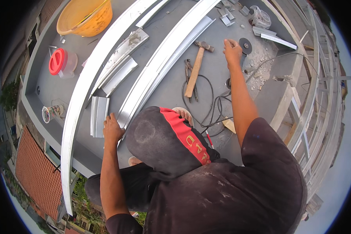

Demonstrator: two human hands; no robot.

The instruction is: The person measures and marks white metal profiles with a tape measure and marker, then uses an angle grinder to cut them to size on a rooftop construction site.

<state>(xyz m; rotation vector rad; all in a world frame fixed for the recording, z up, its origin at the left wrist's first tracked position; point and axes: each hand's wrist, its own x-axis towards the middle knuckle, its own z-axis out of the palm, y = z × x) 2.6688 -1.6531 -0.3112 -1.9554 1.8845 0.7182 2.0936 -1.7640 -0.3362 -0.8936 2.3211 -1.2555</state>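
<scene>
My left hand point(113, 128) rests at the near end of a long white metal channel point(148, 80), thumb and fingers apart, touching its edge. To its left lies a short grooved profile piece point(100, 117). My right hand point(232, 50) hovers with fingers loosely curled and thumb apart, and nothing shows in it. Just right of it is an angle grinder's dark disc point(245, 45); my forearm covers much of the tool. A wooden-handled hammer point(195, 70) lies left of that hand, across a pair of pliers point(188, 70).
A black cable point(212, 99) coils by my foot. Another long white strip point(80, 91) curves along the left. Beyond it are a yellow basin point(85, 25), a red-lidded clear container point(57, 62) and a clear cup point(46, 114). Rubble point(259, 72) and metal offcuts lie right, beside a concrete ledge point(277, 93).
</scene>
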